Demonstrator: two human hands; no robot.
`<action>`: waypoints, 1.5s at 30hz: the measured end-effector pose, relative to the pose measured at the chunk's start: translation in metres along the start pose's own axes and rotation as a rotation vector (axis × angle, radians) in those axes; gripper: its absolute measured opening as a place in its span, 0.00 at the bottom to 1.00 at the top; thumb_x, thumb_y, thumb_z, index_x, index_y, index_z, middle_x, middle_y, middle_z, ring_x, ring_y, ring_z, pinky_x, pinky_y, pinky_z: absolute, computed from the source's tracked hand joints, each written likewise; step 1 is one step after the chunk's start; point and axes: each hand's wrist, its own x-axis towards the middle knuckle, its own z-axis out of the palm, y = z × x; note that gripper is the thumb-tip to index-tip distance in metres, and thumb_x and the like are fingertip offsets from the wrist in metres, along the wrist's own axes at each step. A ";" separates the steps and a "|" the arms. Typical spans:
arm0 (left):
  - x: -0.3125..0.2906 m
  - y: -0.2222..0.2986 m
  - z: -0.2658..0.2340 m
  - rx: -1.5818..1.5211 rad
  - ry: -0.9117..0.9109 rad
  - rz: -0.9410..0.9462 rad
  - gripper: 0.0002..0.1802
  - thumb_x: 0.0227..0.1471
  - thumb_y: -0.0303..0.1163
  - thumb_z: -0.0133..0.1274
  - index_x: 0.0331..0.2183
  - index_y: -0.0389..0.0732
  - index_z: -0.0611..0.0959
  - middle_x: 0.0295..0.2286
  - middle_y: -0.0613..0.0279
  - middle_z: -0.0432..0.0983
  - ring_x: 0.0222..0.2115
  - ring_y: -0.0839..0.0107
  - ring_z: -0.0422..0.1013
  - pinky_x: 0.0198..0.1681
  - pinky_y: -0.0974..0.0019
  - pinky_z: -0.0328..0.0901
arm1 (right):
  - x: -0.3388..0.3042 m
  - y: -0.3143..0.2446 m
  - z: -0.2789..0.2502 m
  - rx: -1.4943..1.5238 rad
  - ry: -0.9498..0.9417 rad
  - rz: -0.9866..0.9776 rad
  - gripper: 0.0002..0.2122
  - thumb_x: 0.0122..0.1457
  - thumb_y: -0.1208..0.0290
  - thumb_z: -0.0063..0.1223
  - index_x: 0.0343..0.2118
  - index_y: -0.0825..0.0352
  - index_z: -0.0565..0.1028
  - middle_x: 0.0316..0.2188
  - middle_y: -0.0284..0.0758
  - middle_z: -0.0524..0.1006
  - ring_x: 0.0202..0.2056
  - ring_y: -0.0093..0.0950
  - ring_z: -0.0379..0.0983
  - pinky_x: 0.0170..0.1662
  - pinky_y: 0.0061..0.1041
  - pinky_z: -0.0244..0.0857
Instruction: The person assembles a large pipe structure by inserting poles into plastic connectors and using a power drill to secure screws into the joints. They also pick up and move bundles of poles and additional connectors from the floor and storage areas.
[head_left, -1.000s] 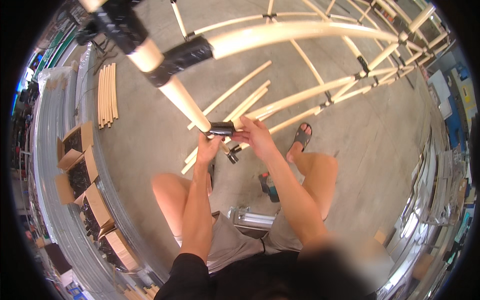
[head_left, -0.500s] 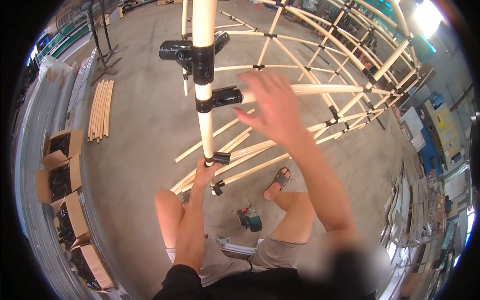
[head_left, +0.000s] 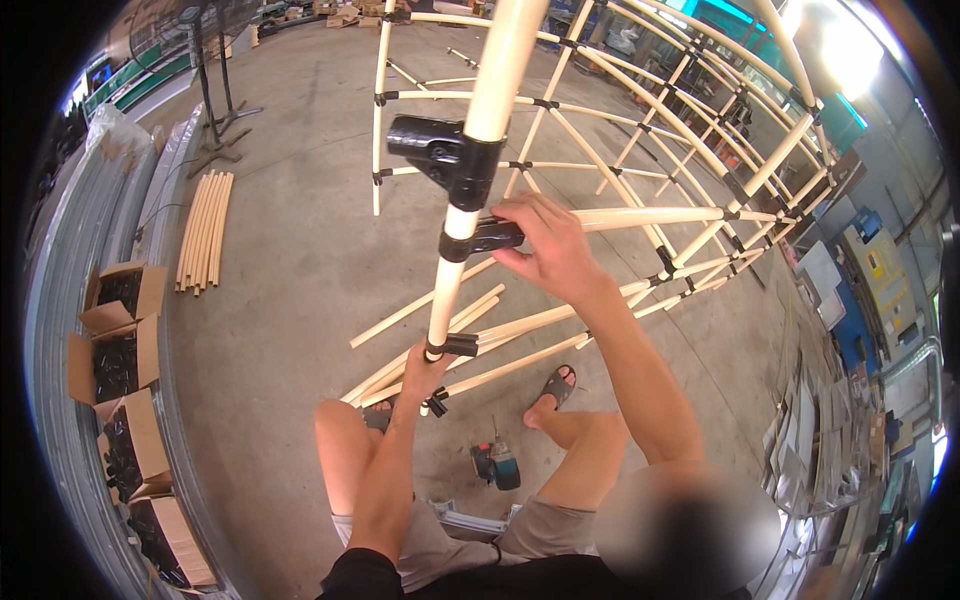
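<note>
My left hand (head_left: 425,376) is closed round the lower part of an upright cream pipe (head_left: 444,305), just under a small black joint (head_left: 459,345). Higher on this pipe sit a black clamp joint (head_left: 494,235) with a side socket and a larger black joint (head_left: 428,140). My right hand (head_left: 552,250) is wrapped over the place where the side socket meets a horizontal cream pipe (head_left: 660,215). Its fingers lie over the top and the thumb is below; they hide whether the pipe end sits inside the socket. The upright leans, its top toward the right.
A frame of cream pipes (head_left: 620,160) with black joints fills the far right. Loose pipes (head_left: 400,318) lie on the floor before me, a cordless drill (head_left: 497,466) between my feet. On the left are a pipe bundle (head_left: 205,232) and open cartons (head_left: 150,435) of black parts.
The upright pipe has swung to the right, its top leaning over, and my left hand has shifted slightly right with it. My right hand has closed from open fingers onto the pipe and socket.
</note>
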 end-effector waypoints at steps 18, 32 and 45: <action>0.002 -0.007 0.012 -0.029 0.145 0.066 0.07 0.46 0.19 0.57 0.32 0.33 0.81 0.25 0.68 0.77 0.27 0.81 0.69 0.32 0.73 0.65 | -0.004 0.001 0.000 -0.033 0.012 0.049 0.22 0.38 0.71 0.65 0.39 0.64 0.72 0.28 0.35 0.73 0.31 0.36 0.70 0.35 0.34 0.64; 0.002 0.004 0.005 0.036 0.017 -0.063 0.13 0.48 0.25 0.60 0.38 0.34 0.80 0.29 0.65 0.79 0.31 0.79 0.71 0.39 0.70 0.67 | -0.003 0.006 -0.006 -0.022 -0.072 0.052 0.21 0.39 0.71 0.65 0.39 0.64 0.72 0.29 0.35 0.73 0.31 0.36 0.70 0.36 0.34 0.64; 0.010 0.329 0.001 0.583 0.326 0.585 0.36 0.44 0.35 0.64 0.55 0.42 0.69 0.37 0.51 0.76 0.41 0.61 0.72 0.45 0.58 0.65 | -0.009 0.010 -0.009 -0.014 -0.002 0.032 0.21 0.39 0.73 0.65 0.39 0.65 0.72 0.29 0.34 0.73 0.32 0.34 0.70 0.36 0.32 0.64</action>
